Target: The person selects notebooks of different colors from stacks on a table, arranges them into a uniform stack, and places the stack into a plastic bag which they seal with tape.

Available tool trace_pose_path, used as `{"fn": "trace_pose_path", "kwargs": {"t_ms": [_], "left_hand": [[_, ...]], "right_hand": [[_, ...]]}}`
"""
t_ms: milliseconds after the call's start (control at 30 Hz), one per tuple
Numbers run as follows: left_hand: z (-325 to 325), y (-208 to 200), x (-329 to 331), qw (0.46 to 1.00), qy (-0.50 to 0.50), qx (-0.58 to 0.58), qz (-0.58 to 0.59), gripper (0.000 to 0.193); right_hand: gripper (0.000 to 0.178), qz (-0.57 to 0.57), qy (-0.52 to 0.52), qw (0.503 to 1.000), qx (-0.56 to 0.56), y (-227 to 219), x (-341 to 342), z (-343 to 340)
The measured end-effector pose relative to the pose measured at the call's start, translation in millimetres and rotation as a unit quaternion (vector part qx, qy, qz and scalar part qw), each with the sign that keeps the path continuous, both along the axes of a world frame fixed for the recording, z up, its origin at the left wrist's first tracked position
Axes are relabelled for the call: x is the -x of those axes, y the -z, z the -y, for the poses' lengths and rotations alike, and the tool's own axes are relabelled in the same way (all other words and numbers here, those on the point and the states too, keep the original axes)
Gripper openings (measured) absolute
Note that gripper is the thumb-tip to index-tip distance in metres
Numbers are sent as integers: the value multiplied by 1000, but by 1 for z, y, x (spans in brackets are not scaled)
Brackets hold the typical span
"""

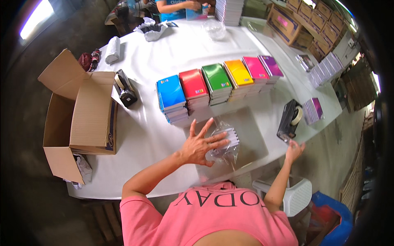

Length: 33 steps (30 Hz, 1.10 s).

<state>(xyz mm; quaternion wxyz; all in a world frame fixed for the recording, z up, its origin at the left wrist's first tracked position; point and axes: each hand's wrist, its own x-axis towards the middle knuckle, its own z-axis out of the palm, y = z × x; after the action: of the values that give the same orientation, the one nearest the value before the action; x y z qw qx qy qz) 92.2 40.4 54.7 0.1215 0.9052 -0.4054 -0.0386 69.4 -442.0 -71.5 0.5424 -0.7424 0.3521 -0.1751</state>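
Observation:
My left hand [200, 145] lies with fingers spread on a small bundle of notebooks [227, 140] in a clear plastic wrapper, on a grey sheet [254, 143] at the table's near side. At the right, my right hand [294, 152] reaches to the cutter end of a black tape dispenser [288, 121]. Its fingertips seem pinched on the tape's end, though that is small in view. Beyond the bundle runs a row of notebook stacks: blue [171, 92], red [193, 84], green [216, 78], yellow [238, 74], pink [255, 68] and purple [271, 67].
An open cardboard box [92, 115] stands at left beside another tape dispenser [125, 88]. A wrapped purple bundle [313, 110] and stacked packs [326, 69] sit at right. Across the table a person in blue [172, 10] works. A white stool [293, 197] is beside me.

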Motion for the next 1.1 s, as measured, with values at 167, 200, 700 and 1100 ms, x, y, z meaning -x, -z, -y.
{"fn": "trace_pose_path", "kwargs": {"t_ms": [167,200,700,1100], "left_hand": [[-1,1,0,1000,18,-22,-4,95],[-2,0,0,1000,20,-21,-4,95],[3,-20,-4,998,27,-59,-11,98],[54,51,17,903,-142,372,158,41]], "right_hand": [[19,121,-151,980,36,-90,-16,-84],[22,84,-258,962,-10,-123,-24,-116],[93,-111,-608,725,304,-165,-82,-277],[38,126,-659,740,-39,-91,-47,-217]]}}
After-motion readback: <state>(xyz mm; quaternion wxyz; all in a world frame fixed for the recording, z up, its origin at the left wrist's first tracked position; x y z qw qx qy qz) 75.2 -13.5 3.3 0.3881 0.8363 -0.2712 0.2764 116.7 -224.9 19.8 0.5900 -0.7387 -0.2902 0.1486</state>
